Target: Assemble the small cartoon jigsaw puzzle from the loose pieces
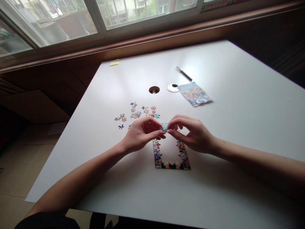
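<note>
A jigsaw puzzle border lies flat on the white table, its middle open and its far end partly behind my hands. Above that far end, my left hand pinches a small bluish bit of jigsaw puzzle between thumb and fingers. From the other side my right hand is closed in a pinch at the same bit, thumb and forefinger meeting at its edge. Whether it is one piece or a few joined ones is too small to tell. Beyond my left hand, loose puzzle pieces lie scattered in small groups.
A colourful printed sheet or packet lies at the back right, overlapping a round metal cover. Behind it is a black pen. The white table has a round hole and a yellow sticker. Windows line the far wall.
</note>
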The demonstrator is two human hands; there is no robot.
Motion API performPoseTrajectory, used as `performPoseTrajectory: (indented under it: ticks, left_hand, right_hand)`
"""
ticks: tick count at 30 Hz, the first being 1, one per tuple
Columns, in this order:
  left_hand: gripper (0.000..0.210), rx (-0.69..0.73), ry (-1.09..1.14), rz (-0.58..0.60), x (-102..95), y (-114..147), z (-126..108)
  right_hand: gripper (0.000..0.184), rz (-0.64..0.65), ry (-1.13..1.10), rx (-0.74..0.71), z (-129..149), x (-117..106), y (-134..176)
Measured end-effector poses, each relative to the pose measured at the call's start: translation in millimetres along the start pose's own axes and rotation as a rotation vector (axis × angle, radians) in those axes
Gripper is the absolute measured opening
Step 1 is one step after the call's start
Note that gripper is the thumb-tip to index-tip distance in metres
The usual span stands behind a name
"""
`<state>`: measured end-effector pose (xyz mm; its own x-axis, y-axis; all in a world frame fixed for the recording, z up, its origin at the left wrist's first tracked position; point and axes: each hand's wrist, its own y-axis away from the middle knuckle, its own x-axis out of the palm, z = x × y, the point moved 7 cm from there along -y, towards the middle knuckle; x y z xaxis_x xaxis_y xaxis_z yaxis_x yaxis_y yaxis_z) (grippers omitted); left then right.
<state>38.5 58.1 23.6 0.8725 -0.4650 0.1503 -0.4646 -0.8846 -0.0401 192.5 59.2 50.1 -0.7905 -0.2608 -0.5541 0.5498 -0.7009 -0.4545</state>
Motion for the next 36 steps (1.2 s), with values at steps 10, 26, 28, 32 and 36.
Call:
performPoseTrajectory:
  ticks: [10, 26, 28, 32, 36]
  left_hand:
    - [0.024, 0.004, 0.012, 0.025, 1.3, 1, 2]
    - [0.022, 0.053, -0.089, 0.018, 1.4, 1, -3]
    - [0.021, 0.046, -0.104, 0.013, 1.6, 1, -1]
    - [0.019, 0.054, -0.167, 0.030, 2.7, 1, -4]
    - [0.011, 0.273, -0.601, -0.030, -8.9, -1, -21]
  right_hand:
    - [0.010, -0.007, -0.013, 0.000, 1, -1, -1]
    - [0.010, 0.001, 0.015, -0.058, 4, 0, 0]
    - [0.007, 0.009, 0.013, -0.069, 6, 1, 0]
    - [0.007, 0.013, 0.033, -0.072, 7, 1, 0]
    - [0.008, 0.025, 0.080, -0.014, -8, -1, -3]
